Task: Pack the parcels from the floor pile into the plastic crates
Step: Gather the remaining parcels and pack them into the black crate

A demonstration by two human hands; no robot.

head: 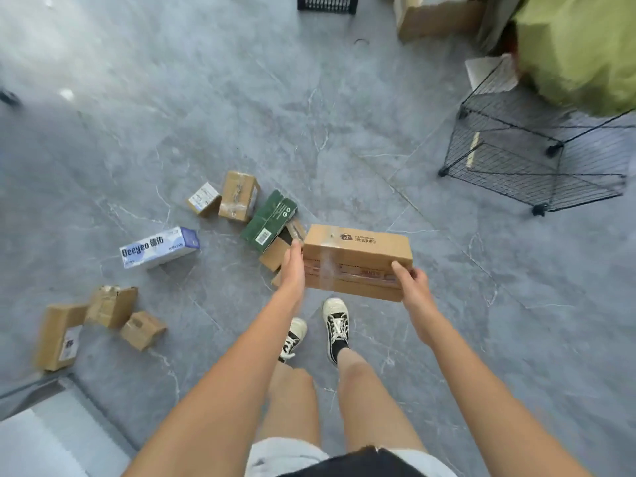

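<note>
- Brown cardboard parcel (358, 261), taped across its top and printed with a dark logo, is held off the grey marble-patterned floor (206, 98), centre of view, above and just beyond the person's sneakers (335, 321).
- Left hand (292, 268) lies flat against the parcel's left end, fingers straight and pointing away; it presses the box, not curled round it.
- Right hand (411, 282) grasps the near right corner, thumb on top, fingers wrapped beneath.
- Directly left of the held parcel: a dark green box (268, 222) tilted over a small open-flapped brown carton (280, 249), both on the floor.
- Farther left of that: a brown taped box (239, 196) beside a small white-labelled box (203, 198), close together, maybe touching.
- Left of centre: a white and blue box marked "Deeyeo" (160, 247) lying on its side, apart from the others.
- Near left: a cluster of three brown parcels (99, 321), one long with a white label, two smaller.
- Far centre, at the top edge: a black slatted plastic crate (327, 3), only its lower part in view.
- Right: a black wire-grid cube (537, 156) standing on the floor; behind it a green bag (581, 46) and a large cardboard box (437, 18).
</note>
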